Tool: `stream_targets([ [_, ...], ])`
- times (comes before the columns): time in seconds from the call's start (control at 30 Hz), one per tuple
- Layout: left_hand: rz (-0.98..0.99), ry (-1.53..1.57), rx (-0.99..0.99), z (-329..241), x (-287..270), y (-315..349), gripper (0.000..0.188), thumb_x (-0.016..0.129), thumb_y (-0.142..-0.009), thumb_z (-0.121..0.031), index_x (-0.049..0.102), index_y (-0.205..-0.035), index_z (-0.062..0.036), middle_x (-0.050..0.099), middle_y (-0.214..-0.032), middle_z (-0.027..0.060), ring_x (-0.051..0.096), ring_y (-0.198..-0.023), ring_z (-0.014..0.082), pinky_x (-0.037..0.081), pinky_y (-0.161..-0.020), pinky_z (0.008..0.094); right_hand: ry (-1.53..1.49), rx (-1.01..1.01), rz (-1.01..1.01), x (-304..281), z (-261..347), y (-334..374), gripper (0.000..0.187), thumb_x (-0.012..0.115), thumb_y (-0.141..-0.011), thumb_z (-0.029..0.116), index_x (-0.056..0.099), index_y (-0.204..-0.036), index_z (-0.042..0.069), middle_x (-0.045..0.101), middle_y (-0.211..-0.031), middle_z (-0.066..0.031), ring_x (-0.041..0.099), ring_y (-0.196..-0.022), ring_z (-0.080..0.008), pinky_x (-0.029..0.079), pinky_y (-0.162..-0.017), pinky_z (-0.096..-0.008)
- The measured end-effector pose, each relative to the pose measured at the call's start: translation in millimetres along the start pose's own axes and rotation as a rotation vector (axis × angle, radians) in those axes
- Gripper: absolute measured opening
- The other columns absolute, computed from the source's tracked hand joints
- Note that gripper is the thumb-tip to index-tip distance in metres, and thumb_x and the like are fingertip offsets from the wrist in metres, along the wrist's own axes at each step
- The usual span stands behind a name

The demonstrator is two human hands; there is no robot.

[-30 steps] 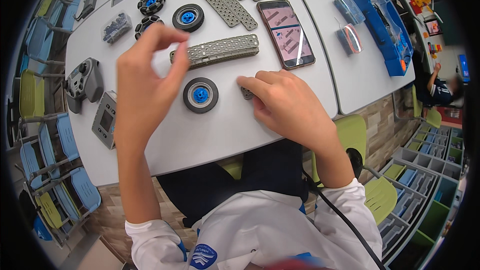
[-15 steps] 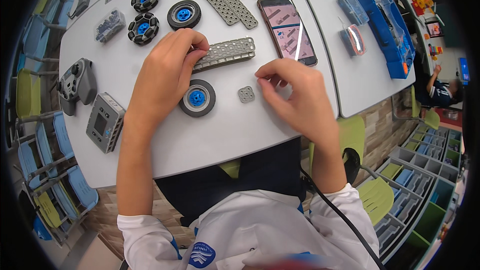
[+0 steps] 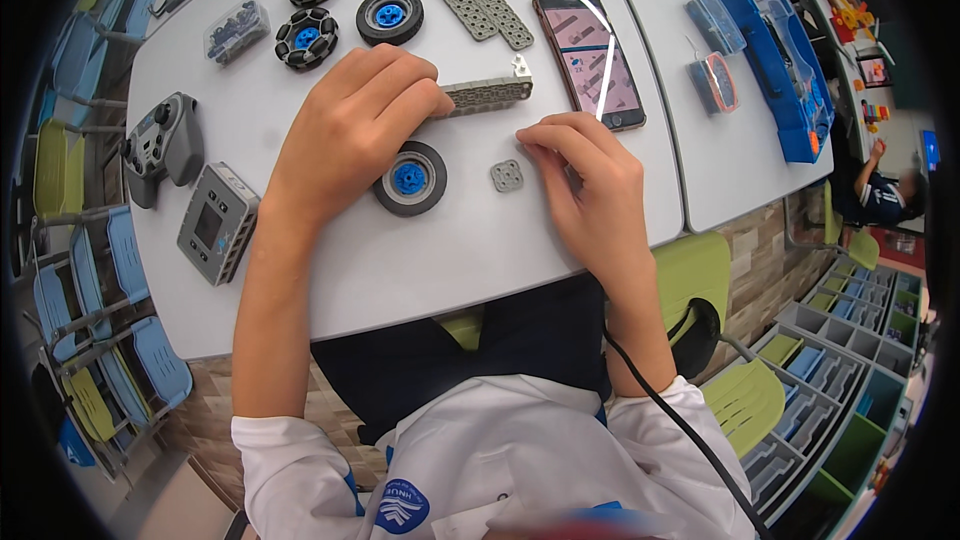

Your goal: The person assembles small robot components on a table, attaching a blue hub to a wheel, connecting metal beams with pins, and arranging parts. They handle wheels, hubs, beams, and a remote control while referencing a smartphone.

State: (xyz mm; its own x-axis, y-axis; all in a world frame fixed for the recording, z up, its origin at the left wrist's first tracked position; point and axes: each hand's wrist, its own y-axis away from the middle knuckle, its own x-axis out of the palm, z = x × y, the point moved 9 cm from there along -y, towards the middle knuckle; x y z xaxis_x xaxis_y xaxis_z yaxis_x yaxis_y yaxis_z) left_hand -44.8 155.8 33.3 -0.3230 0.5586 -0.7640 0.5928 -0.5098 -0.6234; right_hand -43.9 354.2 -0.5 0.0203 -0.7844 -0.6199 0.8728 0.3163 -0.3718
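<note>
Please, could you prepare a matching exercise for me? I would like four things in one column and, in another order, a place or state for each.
Column 1
1. Beam
2. Phone
3. Controller
4. Small plate

Column 2
A. Farthest left of the four
B. Flat, just left of the right hand
C. One end at the left hand
D. Screen lit

Right pairs: 1-C, 2-D, 3-A, 4-B
</note>
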Motion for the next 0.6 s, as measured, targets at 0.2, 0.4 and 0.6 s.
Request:
stream_targets([
  [0.2, 0.112, 0.275, -0.273, 15, 6, 3, 0.021, 0.082, -0.085, 0.01, 0.072, -0.098, -0.0022, 0.076, -0.105, 0.0125, 0.072, -0.102, 0.0318, 0.059, -0.089, 0.04, -0.015, 0.081, 0.038, 1, -4, -2, 0.022, 0.077, -0.098, -0.006, 0.079, -0.119, 0.001, 0.074, -0.116, -0.0142, 0.078, -0.096, -0.0359, 0.062, -0.082, -0.0444],
  [0.4, -0.223, 0.489, -0.448, 32, -6, 5, 0.012, 0.076, -0.1, 0.006, 0.071, -0.106, -0.0019, 0.077, -0.106, 0.0086, 0.073, -0.102, 0.0182, 0.058, -0.092, 0.0335, 0.035, -0.004, 0.196, 2, 19, 8, 0.026, 0.082, -0.095, 0.0, 0.079, -0.121, 0.003, 0.074, -0.116, -0.014, 0.074, -0.099, -0.0347, 0.06, -0.085, -0.0454],
  [0.6, -0.313, 0.67, -0.632, 49, 2, 13, 0.009, 0.061, -0.114, -0.004, 0.069, -0.116, -0.0008, 0.073, -0.1, 0.0064, 0.069, -0.1, 0.0127, 0.055, -0.09, 0.0308, 0.026, -0.045, 0.192, 8, 20, -1, 0.021, 0.081, -0.094, -0.001, 0.076, -0.114, 0.002, 0.076, -0.111, -0.0137, 0.072, -0.095, -0.0348, 0.059, -0.083, -0.0446],
])
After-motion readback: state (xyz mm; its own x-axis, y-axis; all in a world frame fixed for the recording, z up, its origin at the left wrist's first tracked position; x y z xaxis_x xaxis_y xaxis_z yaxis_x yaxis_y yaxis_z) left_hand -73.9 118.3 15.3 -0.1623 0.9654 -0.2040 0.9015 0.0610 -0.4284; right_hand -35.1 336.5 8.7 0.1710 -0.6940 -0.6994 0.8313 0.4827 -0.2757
